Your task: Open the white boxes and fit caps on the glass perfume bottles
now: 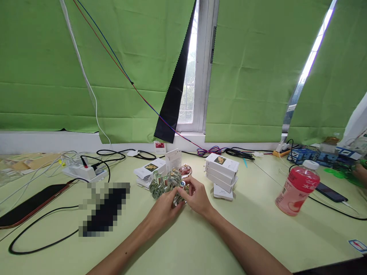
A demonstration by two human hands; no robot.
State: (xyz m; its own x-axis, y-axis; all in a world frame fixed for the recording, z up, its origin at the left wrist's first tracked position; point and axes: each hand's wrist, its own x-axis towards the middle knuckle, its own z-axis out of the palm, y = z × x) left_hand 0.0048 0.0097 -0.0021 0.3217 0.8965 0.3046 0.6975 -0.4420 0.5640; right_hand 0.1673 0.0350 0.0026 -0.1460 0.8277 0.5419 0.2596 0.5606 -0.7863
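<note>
Both hands meet at the middle of the table around a small shiny bottle (182,185) with a round silvery top. My left hand (168,201) is closed round its lower left side. From the right, my right hand (197,196) pinches near its top, the thumb and fingers bent inward. My fingers hide most of its body. Just behind and left stand several green-grey ribbed bottles (160,185) with pale green caps, close to my left fingers. A red and gold round item (185,170) sits behind my right fingertips.
White boxes (222,172) are stacked to the right, more boxes (150,170) to the left, with an upright white card (173,160) behind. A pink drink bottle (298,187) stands right. Power strip (84,172), cables and phone (34,202) lie left. A person's hand (360,172) shows far right.
</note>
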